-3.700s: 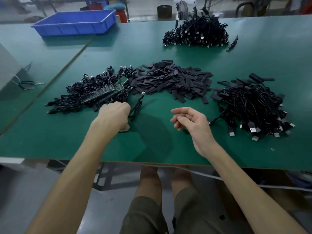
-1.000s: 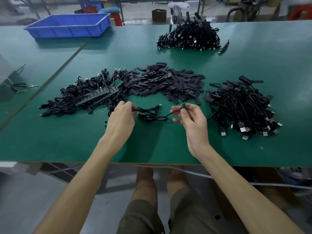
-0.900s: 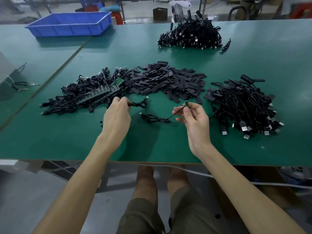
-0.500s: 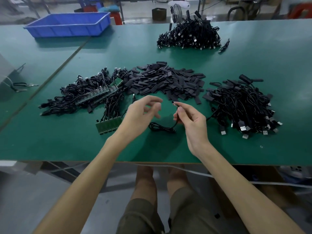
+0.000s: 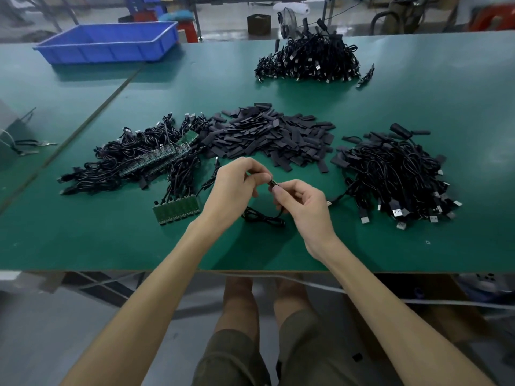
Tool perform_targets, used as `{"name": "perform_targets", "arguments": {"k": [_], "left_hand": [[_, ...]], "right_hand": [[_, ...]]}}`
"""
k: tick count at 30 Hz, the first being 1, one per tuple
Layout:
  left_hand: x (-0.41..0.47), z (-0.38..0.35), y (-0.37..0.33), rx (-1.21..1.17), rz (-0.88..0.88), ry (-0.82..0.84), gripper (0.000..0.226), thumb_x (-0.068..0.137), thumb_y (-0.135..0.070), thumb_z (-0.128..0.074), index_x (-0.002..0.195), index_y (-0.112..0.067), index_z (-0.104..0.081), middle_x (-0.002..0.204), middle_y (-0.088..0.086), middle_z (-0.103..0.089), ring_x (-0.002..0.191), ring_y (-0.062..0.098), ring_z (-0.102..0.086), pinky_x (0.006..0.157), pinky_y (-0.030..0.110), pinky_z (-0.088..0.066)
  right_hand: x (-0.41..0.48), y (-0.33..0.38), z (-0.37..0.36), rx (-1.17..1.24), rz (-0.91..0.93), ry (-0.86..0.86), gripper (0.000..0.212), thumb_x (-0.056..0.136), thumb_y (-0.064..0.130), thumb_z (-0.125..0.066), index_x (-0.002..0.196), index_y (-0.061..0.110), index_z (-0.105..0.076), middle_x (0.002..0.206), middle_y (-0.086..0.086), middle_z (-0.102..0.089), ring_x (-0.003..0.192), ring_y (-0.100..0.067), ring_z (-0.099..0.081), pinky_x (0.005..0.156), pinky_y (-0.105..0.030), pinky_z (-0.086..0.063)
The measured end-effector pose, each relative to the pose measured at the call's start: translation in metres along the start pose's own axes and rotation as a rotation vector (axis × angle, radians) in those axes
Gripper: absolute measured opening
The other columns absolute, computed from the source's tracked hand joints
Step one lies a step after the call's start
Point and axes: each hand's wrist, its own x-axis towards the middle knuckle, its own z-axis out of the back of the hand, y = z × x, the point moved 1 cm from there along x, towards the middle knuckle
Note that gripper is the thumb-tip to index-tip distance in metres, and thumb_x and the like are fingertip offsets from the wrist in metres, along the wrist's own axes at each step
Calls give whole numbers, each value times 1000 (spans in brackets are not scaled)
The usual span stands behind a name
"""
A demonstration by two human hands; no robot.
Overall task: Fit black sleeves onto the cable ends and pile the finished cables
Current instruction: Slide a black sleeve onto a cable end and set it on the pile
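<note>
Toward the front edge of the green desk point(image 5: 83, 240), the left hand point(image 5: 237, 190) comes in from the left with its fingers curled, thumb and forefinger pinching the cable end point(image 5: 274, 182). That short black end is held just above the desk, its long axis running roughly left to right. The right hand point(image 5: 303, 207) meets it from the right, fingers curled, pinching the same end. The cable point(image 5: 262, 217) drops to a loose coil on the desk beneath.
</note>
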Motion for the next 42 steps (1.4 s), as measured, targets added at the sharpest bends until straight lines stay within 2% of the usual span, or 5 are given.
{"name": "perform_targets", "arguments": {"k": [12, 20, 26, 30, 42], "left_hand": [[10, -4, 4, -66, 1, -66, 7, 88, -14, -78, 85, -19, -75, 74, -3, -71, 63, 11, -68, 63, 27, -53], [-18, -22, -3, -126, -49, -88, 7, 91, -19, -75, 97, -20, -79, 92, -9, -68, 77, 4, -69, 75, 18, -54], [-12, -8, 0, -255, 52, 38, 14, 87, -10, -78, 100, -15, -75, 93, 2, -75, 79, 24, -73, 79, 45, -61], [-11, -7, 5, -412, 187, 65, 35, 82, -11, -83, 113, -9, -66, 98, 10, -72, 79, 29, -74, 75, 40, -62], [0, -2, 13, -324, 188, 133, 18, 89, -21, -78, 107, -22, -77, 100, 5, -73, 76, 12, -59, 65, 22, -46]], "right_hand": [[1, -1, 0, 46, -44, -29, 14, 100, 14, -68, 112, 21, -69, 81, 0, -77, 75, -10, -71, 74, -22, -55], [2, -4, 3, 88, -37, -127, 14, 101, 8, -65, 113, 6, -71, 89, -4, -80, 79, -15, -75, 72, -23, -56], [2, -2, 0, 47, -14, -17, 29, 103, 1, -57, 126, 10, -72, 93, -3, -78, 83, -11, -70, 80, -24, -56], [-1, 2, -3, 65, -17, 57, 34, 102, -4, -56, 128, 13, -70, 97, 3, -77, 87, -10, -68, 81, -23, -56], [-2, 5, -3, -65, 35, 173, 28, 104, 6, -57, 112, 29, -73, 83, 1, -75, 76, -12, -66, 81, -26, -54]]}}
